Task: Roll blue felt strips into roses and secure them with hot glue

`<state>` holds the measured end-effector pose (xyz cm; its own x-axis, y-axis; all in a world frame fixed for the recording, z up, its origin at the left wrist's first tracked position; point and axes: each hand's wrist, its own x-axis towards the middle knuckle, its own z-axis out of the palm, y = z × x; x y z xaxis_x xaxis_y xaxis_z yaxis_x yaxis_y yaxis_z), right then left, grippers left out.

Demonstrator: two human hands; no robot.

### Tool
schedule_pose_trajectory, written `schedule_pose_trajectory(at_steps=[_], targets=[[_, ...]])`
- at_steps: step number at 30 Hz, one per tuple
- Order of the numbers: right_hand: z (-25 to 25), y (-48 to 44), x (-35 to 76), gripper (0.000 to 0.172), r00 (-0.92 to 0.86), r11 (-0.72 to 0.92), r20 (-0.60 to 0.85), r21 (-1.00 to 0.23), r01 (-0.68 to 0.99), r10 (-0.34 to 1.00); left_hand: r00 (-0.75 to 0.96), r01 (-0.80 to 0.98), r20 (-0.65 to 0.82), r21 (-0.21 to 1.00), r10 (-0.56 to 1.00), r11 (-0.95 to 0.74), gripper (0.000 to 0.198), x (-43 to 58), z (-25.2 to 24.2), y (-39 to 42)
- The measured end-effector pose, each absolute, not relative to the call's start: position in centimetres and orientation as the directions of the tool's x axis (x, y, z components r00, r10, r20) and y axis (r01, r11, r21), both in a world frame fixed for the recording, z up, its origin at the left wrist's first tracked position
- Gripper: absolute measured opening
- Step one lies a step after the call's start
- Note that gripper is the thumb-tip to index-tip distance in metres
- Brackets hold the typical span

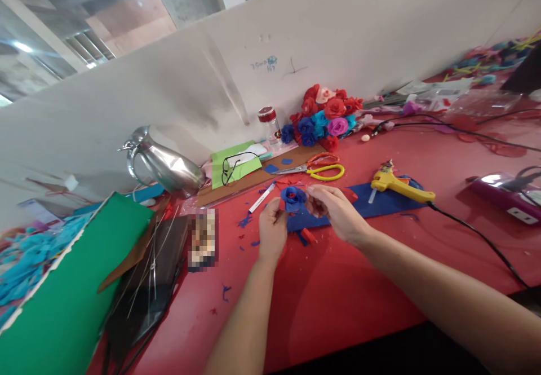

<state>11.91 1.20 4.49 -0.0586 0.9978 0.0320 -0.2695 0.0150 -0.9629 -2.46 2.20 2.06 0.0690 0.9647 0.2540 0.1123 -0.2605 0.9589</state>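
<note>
A blue paper flower (pixel 293 199) with a red centre is held up over the red table. My left hand (pixel 273 225) is closed round its underside, where a stem, if any, is hidden by the fingers. At the flower's right edge, my right hand (pixel 333 208) pinches with thumb and fingers at a petal; whether anything else is between them is too small to tell. Beneath both hands lies a strip of blue paper (pixel 363 199), with small red and blue scraps (pixel 307 235) near it.
A yellow glue gun (pixel 399 186) lies on the right, its black cord trailing. Yellow-and-orange scissors (pixel 325 171), a white pen (pixel 262 197) and eyeglasses (pixel 229 169) lie beyond my hands. Finished flowers (pixel 323 118), a jar (pixel 269 122) and a steel jug (pixel 164 163) stand by the wall. A green box (pixel 80 285) is left.
</note>
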Motion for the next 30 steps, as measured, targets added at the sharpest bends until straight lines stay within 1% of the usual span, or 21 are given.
schedule_pose_trajectory(at_steps=[2, 4, 7, 10, 13, 17, 21, 24, 28, 30], targets=[[4.58, 1.16, 11.87, 0.033, -0.067, 0.019, 0.037, -0.967, -0.254, 0.997, 0.109, 0.124, 0.280, 0.948, 0.954, -0.293, 0.010, -2.55, 2.03, 2.23], [4.62, 1.15, 11.84, 0.028, -0.071, 0.028, 0.046, -0.969, -0.245, 0.996, 0.140, 0.122, 0.297, 0.941, 0.944, -0.315, 0.013, -2.62, 1.87, 2.28], [4.53, 1.20, 11.90, 0.023, -0.035, 0.059, 0.071, -0.964, -0.259, 0.997, 0.163, 0.099, 0.326, 0.933, 0.931, -0.345, 0.018, -2.65, 1.54, 2.40], [4.41, 1.25, 12.05, 0.024, 0.006, 0.093, 0.095, -0.955, -0.281, 0.995, 0.172, 0.097, 0.349, 0.925, 0.921, -0.368, 0.018, -2.66, 1.34, 2.49], [4.46, 1.21, 12.09, 0.026, -0.019, 0.089, 0.098, -0.959, -0.270, 0.995, 0.173, 0.106, 0.354, 0.921, 0.919, -0.375, 0.014, -2.65, 1.28, 2.53], [4.55, 1.11, 11.91, 0.031, -0.042, 0.089, 0.105, -0.956, -0.279, 0.994, 0.147, 0.088, 0.324, 0.937, 0.935, -0.339, 0.018, -2.64, 1.19, 2.57], [4.35, 1.19, 11.86, 0.036, -0.044, 0.052, 0.070, -0.947, -0.318, 0.997, 0.134, 0.078, 0.296, 0.948, 0.946, -0.308, 0.023, -2.69, 1.09, 2.59], [4.17, 1.27, 11.96, 0.038, -0.037, 0.038, 0.055, -0.936, -0.349, 0.998, 0.147, 0.084, 0.308, 0.943, 0.940, -0.322, 0.022, -2.72, 1.18, 2.55], [4.21, 1.27, 11.96, 0.036, -0.055, 0.052, 0.071, -0.955, -0.293, 0.996, 0.196, 0.108, 0.342, 0.924, 0.919, -0.367, 0.022, -2.66, 1.56, 2.45], [4.29, 1.31, 11.93, 0.034, -0.008, 0.070, 0.075, -0.959, -0.274, 0.997, 0.204, 0.122, 0.337, 0.923, 0.919, -0.365, 0.019, -2.63, 1.78, 2.40]])
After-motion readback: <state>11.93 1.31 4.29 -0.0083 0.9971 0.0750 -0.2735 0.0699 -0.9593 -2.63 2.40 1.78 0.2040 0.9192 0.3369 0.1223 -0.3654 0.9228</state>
